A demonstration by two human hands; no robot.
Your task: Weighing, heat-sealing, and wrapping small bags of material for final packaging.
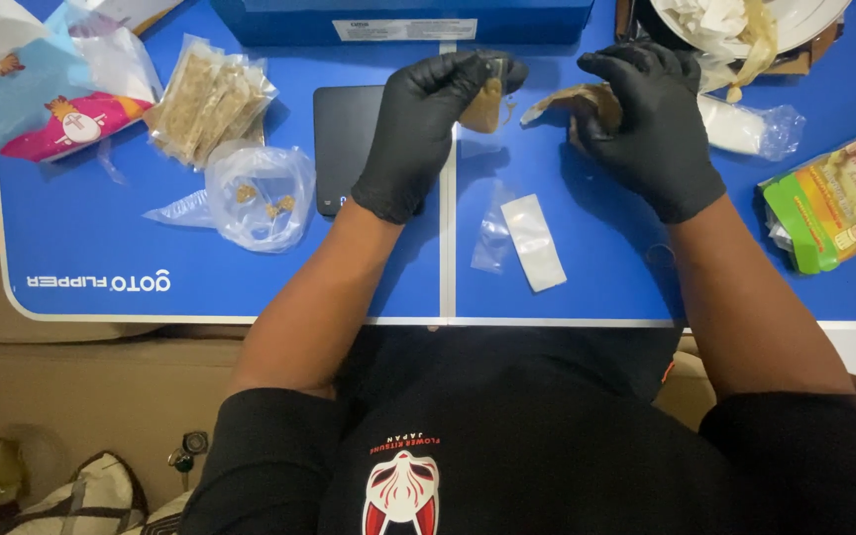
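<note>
The left hand (418, 124) in a black glove pinched a small tan food piece (484, 106) above the flat black scale (347, 144), far on the blue table (111, 238). The right hand (651, 124) gripped a crumpled brown wrapper (567, 99) just beside it, hands apart, probably to keep crumbs over the table.

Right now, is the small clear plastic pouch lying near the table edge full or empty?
Empty, as far as shows: the small clear plastic pouch lies flat on the blue table, with nothing visible inside. Neither gloved hand touches it.

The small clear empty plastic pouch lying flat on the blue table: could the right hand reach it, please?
Probably yes: the small clear plastic pouch lies uncovered just below the right hand, though that hand already holds a brownish packet.
</note>
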